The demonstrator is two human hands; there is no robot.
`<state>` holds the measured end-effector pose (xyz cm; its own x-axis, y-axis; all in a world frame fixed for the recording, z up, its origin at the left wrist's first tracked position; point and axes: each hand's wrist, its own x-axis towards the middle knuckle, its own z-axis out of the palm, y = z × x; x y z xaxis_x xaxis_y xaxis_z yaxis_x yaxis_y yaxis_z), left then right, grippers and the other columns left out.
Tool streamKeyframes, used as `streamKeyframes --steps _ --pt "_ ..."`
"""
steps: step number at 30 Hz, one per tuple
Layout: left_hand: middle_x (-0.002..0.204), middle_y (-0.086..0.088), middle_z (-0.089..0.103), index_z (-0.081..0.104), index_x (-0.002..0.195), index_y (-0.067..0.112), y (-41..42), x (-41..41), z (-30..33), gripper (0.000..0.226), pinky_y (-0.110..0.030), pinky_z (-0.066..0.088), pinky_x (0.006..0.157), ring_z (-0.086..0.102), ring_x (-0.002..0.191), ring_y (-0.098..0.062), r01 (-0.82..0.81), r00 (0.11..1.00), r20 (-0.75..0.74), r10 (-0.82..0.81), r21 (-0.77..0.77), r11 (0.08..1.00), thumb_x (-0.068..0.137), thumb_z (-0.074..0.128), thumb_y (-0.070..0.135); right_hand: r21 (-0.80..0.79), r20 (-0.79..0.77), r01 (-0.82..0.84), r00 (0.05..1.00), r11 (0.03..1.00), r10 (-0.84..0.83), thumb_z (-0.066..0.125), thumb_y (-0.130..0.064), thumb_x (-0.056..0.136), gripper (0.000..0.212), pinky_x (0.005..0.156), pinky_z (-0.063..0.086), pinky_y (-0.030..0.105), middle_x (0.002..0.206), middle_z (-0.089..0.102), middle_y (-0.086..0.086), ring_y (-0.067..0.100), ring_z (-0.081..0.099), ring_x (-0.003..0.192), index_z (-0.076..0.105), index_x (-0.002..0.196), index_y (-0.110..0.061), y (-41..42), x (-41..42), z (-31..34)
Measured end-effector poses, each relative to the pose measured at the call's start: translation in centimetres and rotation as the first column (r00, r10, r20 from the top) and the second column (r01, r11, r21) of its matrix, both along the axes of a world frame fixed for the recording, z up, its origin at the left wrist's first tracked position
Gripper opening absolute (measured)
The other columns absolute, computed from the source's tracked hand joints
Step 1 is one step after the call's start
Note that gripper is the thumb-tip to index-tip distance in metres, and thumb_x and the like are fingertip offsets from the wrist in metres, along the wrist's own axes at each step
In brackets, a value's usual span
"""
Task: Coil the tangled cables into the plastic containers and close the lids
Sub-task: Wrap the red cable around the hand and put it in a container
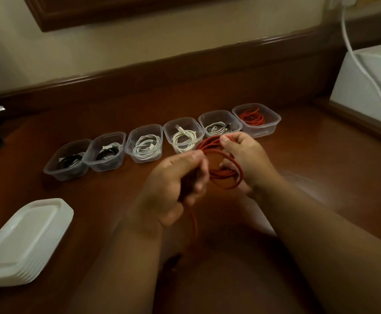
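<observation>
Head view of a brown table [298, 137] with a person's two bare hands raised above it. The right hand [246, 159] holds a red cable [224, 172] wound into a coil: thumb and fingertips pinch the top of the loops, and the lower fingers curl through the coil's middle. The left hand [180, 180] is closed round the cable's free run, which leaves the coil at its left edge, passes through the fist and hangs down between the forearms toward the near table edge. The two hands are close together, almost touching.

Behind the hands, six clear containers stand open in a slanting row, each just beside the next. From left to right: the first box [68, 162] and second box [106, 152] each hold a dark cable; the third box [145, 143] and fourth box [183, 134] each hold a coiled white cable; the fifth box [220, 123], partly hidden by the right hand's fingertips, holds a cable in dark and pale tones; the sixth box [259, 120] holds a second red coil. The held coil hovers in front of the fourth and fifth boxes, in none of them.

A stack of white lids [24, 243] lies at the near left of the table, well apart from the row. At far right stands a white box-like object [366, 87] with a white cord [352, 53] running down across it.
</observation>
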<state>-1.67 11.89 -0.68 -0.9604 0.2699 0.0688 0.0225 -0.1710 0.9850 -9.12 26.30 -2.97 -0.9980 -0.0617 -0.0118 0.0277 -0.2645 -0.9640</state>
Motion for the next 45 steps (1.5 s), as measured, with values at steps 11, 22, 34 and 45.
streamKeyframes --steps 11,22,34,45 --pt "0.048 0.002 0.047 0.066 0.08 0.014 0.4 -1.5 -0.8 0.03 -0.017 0.027 0.034 0.036 0.036 -0.008 -0.595 0.803 -0.006 0.596 -0.07 0.8 0.103 0.05 0.025 0.065 -0.049 -0.197 0.978 0.978 0.201 0.07 -0.055 0.068 0.048 0.059 0.046 0.03 0.066 0.059 -0.007 0.005 0.052 0.055 0.058 0.094 -0.017 -1.5 1.8 -0.5" --pt "0.118 0.012 0.052 0.051 0.124 0.045 0.1 -1.7 -2.7 0.038 -0.02 0.051 0.076 0.056 0.1 -0.001 -0.657 0.749 -0.549 0.371 -0.547 0.519 0.09 0.05 0.062 0.107 -0.071 -0.2 0.975 0.974 0.208 0.066 -0.031 0.09 0.02 0.062 0.052 0.033 0.073 0.067 0.0 0.016 0.059 0.062 0.06 0.095 -0.013 -1.1 1.5 -0.3" --pt "0.087 0.013 0.067 0.06 0.102 0.03 1.7 -1.8 -3.2 0.017 -0.01 0.049 0.07 0.065 0.082 0.005 -0.695 0.687 -0.495 0.532 -0.235 0.679 0.093 0.067 0.017 -0.206 -0.019 -0.234 0.972 0.95 0.235 0.065 -0.022 0.086 0.015 0.053 0.051 0.022 0.058 0.059 0.001 0.012 0.056 0.052 0.063 0.089 -0.007 -1.0 1.7 0.1" --pt "0.088 0.013 0.067 0.061 0.107 0.022 2.7 -2.1 -3.5 0.017 -0.011 0.048 0.076 0.065 0.085 0.003 -0.692 0.656 -0.515 0.552 -0.119 0.712 0.093 0.066 0.013 -0.374 0.058 -0.156 0.98 0.914 0.191 0.065 -0.045 0.078 0.034 0.049 0.032 0.024 0.055 0.042 -0.005 0.006 0.031 0.04 0.058 0.09 -0.013 -0.7 2.0 0.7"
